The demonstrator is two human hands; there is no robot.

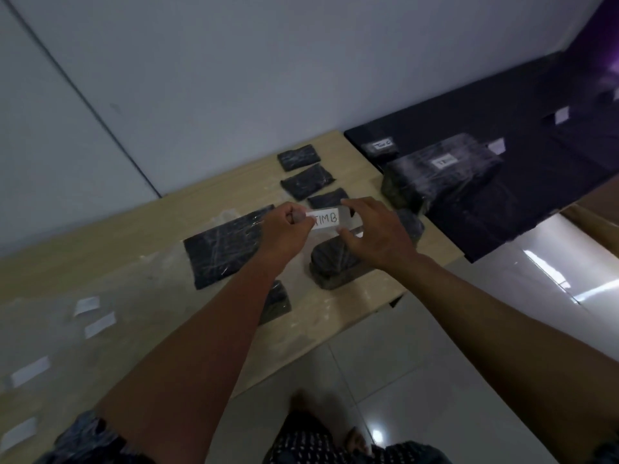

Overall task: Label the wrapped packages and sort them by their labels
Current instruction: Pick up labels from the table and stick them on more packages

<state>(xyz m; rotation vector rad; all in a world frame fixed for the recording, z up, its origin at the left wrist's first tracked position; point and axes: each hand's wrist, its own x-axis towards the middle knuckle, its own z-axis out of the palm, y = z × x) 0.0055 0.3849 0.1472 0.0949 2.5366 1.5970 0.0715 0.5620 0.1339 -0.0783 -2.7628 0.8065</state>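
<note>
The left hand (288, 226) and right hand (375, 229) pinch opposite ends of a white label (325, 218) reading "TIM B", held stretched above the wooden surface (134, 262). Directly below lies a dark wrapped package (335, 262); a flat wrapped package (224, 249) lies to its left. Blank paper slips (90, 316) lie near left. Labelled packages (442, 169) rest far right on a black mat (536, 209).

a pale grey-blue wall (234, 78) fills the top of the view, crossed by a thin dark vertical seam (83, 95). a light wood-grain table (117, 249) stands against it, with a dark black surface (502, 209) adjoining on the right. glossy white floor tiles (469, 346) below reflect bright patches of light, and a purple glow (606, 45) shows in the upper right corner.
</note>
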